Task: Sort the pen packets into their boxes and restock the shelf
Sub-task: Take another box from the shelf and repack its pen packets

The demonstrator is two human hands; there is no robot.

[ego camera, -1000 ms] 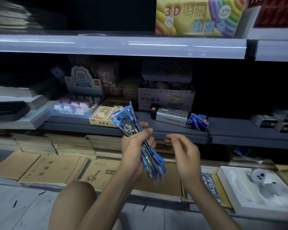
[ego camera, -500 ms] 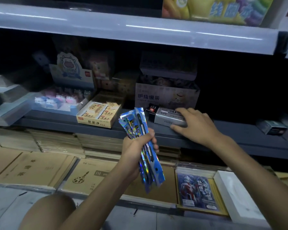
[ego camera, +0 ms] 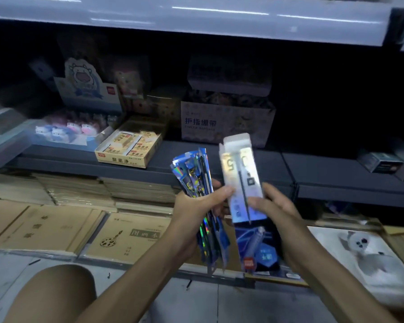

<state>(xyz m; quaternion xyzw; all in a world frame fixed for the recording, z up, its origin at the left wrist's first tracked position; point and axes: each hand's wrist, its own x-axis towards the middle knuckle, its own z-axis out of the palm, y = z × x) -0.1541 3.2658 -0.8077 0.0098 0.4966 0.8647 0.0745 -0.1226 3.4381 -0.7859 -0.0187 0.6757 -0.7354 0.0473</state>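
Note:
My left hand [ego camera: 197,207] grips a fanned bundle of shiny blue holographic pen packets [ego camera: 195,177], held upright in front of the grey shelf [ego camera: 243,164]. My right hand [ego camera: 274,206] holds a long white-and-blue pen box [ego camera: 243,183] upright just right of the bundle. The box's top flap is open. My left thumb touches the box's left edge. The box's lower blue end reaches down between my wrists.
On the shelf stand a yellow eraser box [ego camera: 130,146], a tray of small cow figures [ego camera: 63,131] and a finger-tape carton [ego camera: 226,123]. Small dark boxes [ego camera: 383,162] sit at far right. Brown notebooks [ego camera: 126,236] and a white toy package [ego camera: 369,252] lie below. My knee [ego camera: 56,294] is lower left.
My right hand took the pen box off the shelf and brought it upright next to the packets. The left hand kept hold of the bundle.

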